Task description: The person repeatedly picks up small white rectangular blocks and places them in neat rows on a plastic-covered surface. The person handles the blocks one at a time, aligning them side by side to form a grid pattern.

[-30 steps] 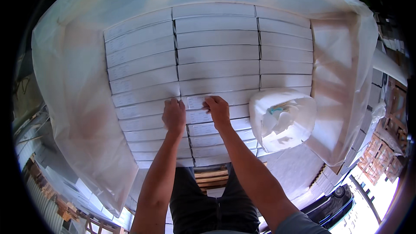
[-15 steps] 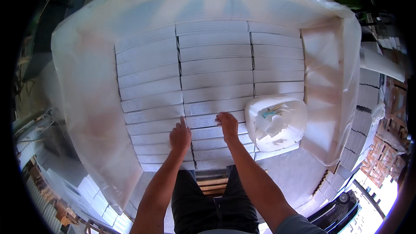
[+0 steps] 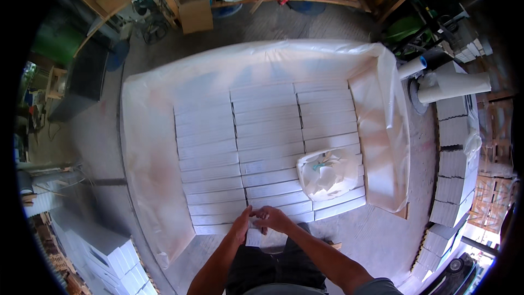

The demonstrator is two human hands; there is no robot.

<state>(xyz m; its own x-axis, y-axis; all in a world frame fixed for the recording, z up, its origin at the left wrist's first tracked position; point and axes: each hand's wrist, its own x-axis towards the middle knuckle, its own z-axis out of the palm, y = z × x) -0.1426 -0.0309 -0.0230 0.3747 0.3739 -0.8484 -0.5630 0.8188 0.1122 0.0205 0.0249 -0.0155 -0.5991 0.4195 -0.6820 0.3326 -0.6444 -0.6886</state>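
Observation:
At the near edge of the stack, my hands are drawn together in front of my body. My left hand (image 3: 240,227) is closed on a small white slip (image 3: 254,237) that looks like a label and hangs below the fingers. My right hand (image 3: 274,220) meets it from the right, its fingers curled in at the slip's upper end; whatever they pinch is hidden. Beyond them lie flat white boxes (image 3: 268,150), packed in three columns. On their right near part rests a white plastic tub or bag (image 3: 305,187) with crumpled paper scraps (image 3: 326,177) inside.
Translucent plastic sheeting (image 3: 150,147) rises around the stack's left, far and right sides. More white stacks stand at the right (image 3: 452,175) and lower left (image 3: 120,259). A white roll (image 3: 456,87) lies at the far right. A wooden shelf (image 3: 349,3) runs along the back.
Both hands have come off the box tops and moved together toward my body, where a white slip now shows. The view has shifted, revealing more floor and the shelf at the back.

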